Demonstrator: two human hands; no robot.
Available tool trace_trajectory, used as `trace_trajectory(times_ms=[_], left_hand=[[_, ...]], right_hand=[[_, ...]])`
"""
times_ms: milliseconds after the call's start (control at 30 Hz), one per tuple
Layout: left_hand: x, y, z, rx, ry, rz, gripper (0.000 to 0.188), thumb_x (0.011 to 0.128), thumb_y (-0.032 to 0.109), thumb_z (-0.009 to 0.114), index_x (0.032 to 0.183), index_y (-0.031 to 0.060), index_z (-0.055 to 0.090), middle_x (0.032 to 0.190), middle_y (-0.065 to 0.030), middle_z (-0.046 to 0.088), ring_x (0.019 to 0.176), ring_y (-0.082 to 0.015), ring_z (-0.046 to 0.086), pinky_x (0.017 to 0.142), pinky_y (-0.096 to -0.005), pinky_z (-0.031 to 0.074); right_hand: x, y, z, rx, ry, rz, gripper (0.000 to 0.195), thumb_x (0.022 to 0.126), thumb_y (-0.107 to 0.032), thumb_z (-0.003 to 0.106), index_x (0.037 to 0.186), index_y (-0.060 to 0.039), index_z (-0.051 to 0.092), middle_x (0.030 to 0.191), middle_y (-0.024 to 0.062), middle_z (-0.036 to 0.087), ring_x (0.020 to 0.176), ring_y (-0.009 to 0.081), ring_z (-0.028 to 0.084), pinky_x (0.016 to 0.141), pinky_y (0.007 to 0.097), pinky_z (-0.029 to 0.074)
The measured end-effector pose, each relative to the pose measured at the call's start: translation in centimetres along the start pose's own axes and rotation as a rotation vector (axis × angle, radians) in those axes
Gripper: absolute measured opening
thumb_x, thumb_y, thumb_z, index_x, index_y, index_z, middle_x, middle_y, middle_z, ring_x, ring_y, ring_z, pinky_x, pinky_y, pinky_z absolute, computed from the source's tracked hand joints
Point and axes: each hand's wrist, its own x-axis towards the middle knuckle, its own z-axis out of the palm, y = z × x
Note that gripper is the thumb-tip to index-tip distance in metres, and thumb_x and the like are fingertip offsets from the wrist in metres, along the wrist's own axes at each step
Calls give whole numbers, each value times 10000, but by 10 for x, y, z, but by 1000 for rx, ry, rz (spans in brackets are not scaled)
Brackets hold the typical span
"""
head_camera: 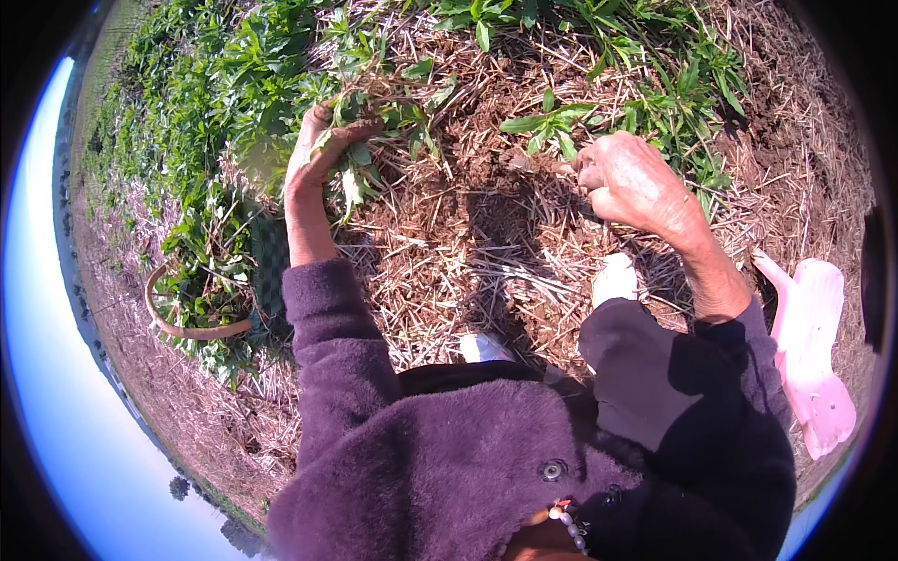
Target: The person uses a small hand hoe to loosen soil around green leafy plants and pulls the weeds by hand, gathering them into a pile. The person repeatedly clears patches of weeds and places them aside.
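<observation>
My left hand (326,144) is closed around a bunch of uprooted leafy plants (354,179), with dry straw and stems among them. Farther right, my right hand (621,179) is curled in a fist over the straw-strewn soil (449,203). It grips a tool handle, of which only a short piece shows by the fingers; a soil-covered metal part (520,165) lies to its left, in the dirt. A small green plant (551,126) stands rooted just above that part. By my left forearm sits a basket with a curved handle (200,331), heaped with pulled greens (210,280).
Dense green plants (245,77) grow at the upper left, and more (666,105) at the upper right. My white shoes (616,279) rest on the straw below my hands. A pink object (810,343), its kind unclear, is at the far right beside my right arm.
</observation>
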Motion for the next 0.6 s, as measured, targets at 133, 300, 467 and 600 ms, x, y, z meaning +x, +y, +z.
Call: trace_trajectory(times_ms=[133, 300, 467, 600], left_hand=[[37, -23, 2, 741, 127, 537, 317, 689, 204, 760, 962, 48, 717, 833, -134, 693, 769, -304, 657, 723, -398, 503], [38, -54, 86, 1095, -136, 381, 457, 791, -15, 594, 1240, 47, 535, 1139, -223, 622, 979, -390, 656, 806, -452, 538], [72, -117, 118, 1343, 61, 215, 362, 800, 21, 584, 1153, -51, 554, 1150, -237, 621, 888, -339, 699, 733, -442, 556], [78, -136, 94, 1412, 15, 204, 254, 870, 100, 576, 1110, 18, 594, 1010, -141, 673, 861, -281, 701, 734, -415, 535]], right_hand=[[-7, -3, -2, 64, -18, 103, 151, 654, -56, 603, 733, 72, 620, 686, 266, 607, 722, 421, 648, 678, 485, 528], [-13, -41, -14, 24, -31, 144, 251, 657, -44, 611, 889, 34, 667, 767, 226, 666, 805, 397, 674, 776, 472, 541], [35, 3, 22, -66, 42, 11, 222, 696, -83, 611, 878, 40, 644, 793, 246, 651, 820, 412, 662, 775, 486, 533], [61, -19, 21, -85, -129, 91, 185, 738, -87, 617, 862, 50, 620, 936, 229, 628, 928, 407, 630, 856, 512, 503]])
